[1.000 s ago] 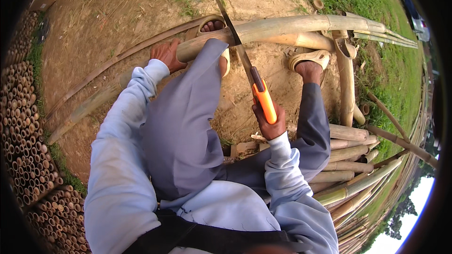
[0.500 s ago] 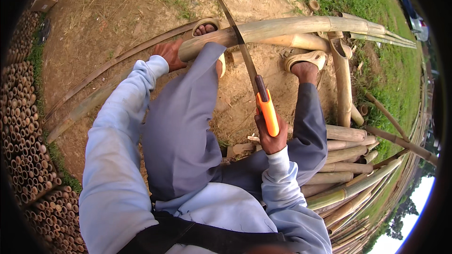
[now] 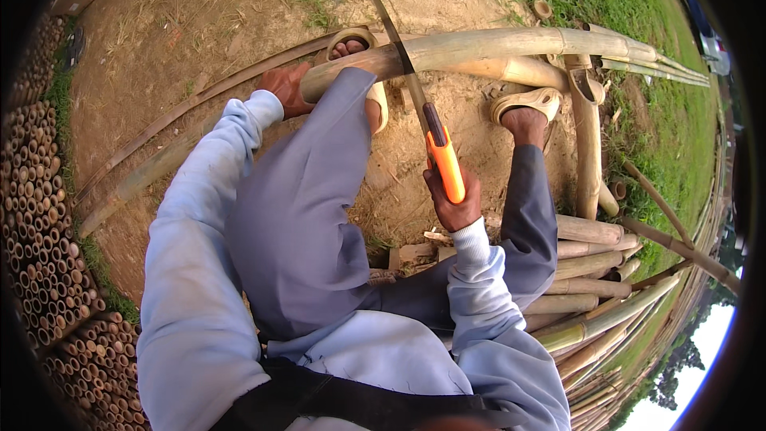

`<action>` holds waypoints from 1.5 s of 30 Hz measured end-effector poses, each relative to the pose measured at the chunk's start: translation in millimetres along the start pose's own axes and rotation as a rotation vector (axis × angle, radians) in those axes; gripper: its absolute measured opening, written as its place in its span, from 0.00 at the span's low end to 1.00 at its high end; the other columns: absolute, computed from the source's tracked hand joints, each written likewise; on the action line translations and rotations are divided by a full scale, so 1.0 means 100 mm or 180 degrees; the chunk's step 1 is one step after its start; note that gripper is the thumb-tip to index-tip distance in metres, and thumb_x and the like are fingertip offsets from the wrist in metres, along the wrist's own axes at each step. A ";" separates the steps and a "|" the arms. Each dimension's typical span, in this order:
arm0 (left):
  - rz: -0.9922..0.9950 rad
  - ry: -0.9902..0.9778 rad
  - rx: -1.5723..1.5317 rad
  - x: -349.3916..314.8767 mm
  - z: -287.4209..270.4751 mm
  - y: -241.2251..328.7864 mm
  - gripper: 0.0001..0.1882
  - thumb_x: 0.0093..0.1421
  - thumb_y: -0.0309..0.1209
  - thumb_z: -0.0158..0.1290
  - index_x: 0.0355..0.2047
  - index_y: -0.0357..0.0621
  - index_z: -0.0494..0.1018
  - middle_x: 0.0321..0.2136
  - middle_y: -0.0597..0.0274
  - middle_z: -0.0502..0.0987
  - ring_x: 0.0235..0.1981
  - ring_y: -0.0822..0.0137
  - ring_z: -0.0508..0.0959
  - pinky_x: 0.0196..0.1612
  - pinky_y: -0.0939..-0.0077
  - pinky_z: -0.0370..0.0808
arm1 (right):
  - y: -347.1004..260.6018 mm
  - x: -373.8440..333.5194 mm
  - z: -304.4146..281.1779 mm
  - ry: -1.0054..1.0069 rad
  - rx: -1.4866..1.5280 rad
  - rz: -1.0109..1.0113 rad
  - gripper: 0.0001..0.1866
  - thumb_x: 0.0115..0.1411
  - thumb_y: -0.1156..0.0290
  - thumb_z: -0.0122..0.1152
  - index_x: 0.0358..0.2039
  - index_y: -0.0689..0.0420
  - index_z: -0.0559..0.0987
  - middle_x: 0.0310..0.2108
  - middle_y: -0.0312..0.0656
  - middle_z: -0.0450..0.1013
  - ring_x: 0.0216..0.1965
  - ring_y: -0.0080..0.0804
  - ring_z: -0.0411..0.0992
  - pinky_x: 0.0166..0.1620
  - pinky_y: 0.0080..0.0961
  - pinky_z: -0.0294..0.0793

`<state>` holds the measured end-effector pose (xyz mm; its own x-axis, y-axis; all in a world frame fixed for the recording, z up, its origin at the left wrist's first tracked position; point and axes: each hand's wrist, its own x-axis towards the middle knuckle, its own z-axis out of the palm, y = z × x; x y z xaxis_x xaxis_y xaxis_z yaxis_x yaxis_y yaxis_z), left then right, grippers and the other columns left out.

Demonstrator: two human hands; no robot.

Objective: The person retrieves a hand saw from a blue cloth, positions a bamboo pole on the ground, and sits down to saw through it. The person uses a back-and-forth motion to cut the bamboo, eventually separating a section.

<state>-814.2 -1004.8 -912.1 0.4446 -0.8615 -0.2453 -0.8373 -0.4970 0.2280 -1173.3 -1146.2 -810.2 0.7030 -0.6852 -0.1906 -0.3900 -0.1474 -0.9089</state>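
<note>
A thick bamboo pole [image 3: 495, 44] runs from between my feet out to the far right. At its near left end, my left hand [image 3: 287, 91] is closed against the cut end, its fingertips partly hidden by the pole. The handsaw has an orange handle [image 3: 449, 168], wrapped by the fingers of my right hand [image 3: 459, 201]. Its long blade [image 3: 388, 25] lies across the pole a short way in from that end, the tip reaching past the far side. My left knee and trouser leg [image 3: 307, 191] rest close beside the pole's end.
Another bamboo pole [image 3: 511, 72] lies under the sawn one, beside an upright-looking bamboo post [image 3: 586, 144]. Cut bamboo lengths [image 3: 586, 247] are heaped right of my leg. Stacked bamboo pieces [image 3: 36, 215] stand at the left. A split bamboo strip [image 3: 199, 100] lies on the dirt.
The saw and my right hand have moved slightly forward and left, pushing the blade further across the pole. My left hand stays at the pole's end.
</note>
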 end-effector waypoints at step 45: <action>-0.0137 -0.0032 -0.0006 0.01 0.02 0.01 0.33 0.47 0.54 0.66 0.45 0.46 0.68 0.31 0.43 0.81 0.33 0.39 0.81 0.40 0.47 0.78 | 0.50 0.42 0.09 0.0006 -0.0071 -0.0206 0.09 0.61 0.71 0.67 0.35 0.65 0.79 0.19 0.44 0.72 0.20 0.32 0.68 0.29 0.30 0.70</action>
<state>-815.0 -1006.0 -913.9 0.4770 -0.8382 -0.2645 -0.8168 -0.5338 0.2188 -1157.4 -1175.8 -867.0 0.7261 -0.6750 -0.1309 -0.3568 -0.2072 -0.9109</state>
